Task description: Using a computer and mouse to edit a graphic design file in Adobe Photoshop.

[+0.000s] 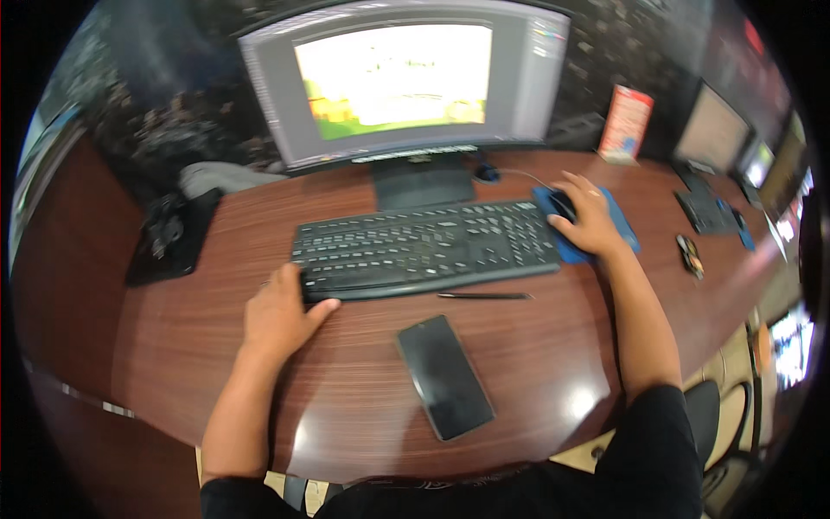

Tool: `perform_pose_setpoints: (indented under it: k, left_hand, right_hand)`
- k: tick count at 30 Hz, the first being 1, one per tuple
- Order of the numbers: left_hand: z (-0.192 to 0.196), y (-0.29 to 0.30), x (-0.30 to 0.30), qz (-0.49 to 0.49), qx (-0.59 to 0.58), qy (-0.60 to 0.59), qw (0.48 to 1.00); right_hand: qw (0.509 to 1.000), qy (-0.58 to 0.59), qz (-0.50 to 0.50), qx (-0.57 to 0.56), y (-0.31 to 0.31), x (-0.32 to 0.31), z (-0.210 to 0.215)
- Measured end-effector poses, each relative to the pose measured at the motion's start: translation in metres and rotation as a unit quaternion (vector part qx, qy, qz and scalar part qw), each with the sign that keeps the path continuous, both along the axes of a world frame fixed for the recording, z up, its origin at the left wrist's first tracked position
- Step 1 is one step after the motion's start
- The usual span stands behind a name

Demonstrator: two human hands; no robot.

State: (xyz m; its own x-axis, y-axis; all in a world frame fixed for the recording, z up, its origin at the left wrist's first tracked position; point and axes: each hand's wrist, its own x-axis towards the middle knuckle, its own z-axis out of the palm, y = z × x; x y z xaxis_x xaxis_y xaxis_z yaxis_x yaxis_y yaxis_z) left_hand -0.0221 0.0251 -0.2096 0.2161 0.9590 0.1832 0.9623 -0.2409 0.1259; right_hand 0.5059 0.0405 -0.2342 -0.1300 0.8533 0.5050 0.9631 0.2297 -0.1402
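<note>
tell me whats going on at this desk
A person's right hand is on a black mouse on a blue pad. Their left hand is at the left end of the keyboard. The monitor behind it is lit; a dark-screened phone and a pen lie in front.

The person's right hand (591, 221) covers part of the black computer mouse (563, 205); the left hand (275, 320) hides the near left corner of the keyboard (415, 251). Blur and glare obscure the content on the desktop monitor (393, 82). Print on the red upright card (626, 124) is illegible.
</note>
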Motion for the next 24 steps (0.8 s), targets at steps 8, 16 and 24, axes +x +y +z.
perform_pose_setpoints:
  k: [8, 16, 24]
  left_hand:
    - [0.006, 0.002, 0.005, 0.016, 0.003, 0.013, 1.0]
    - [0.007, 0.004, 0.004, 0.008, -0.036, 0.026, 0.999]
    - [0.006, 0.003, 0.003, 0.011, -0.047, 0.033, 0.998]
  right_hand:
    - [0.99, -0.017, 0.072, -0.123, -0.017, -0.011, 0.022]
    - [0.981, 0.164, -0.029, 0.097, 0.019, 0.009, -0.035]
    - [0.976, 0.181, -0.102, 0.07, 0.018, 0.002, -0.029]
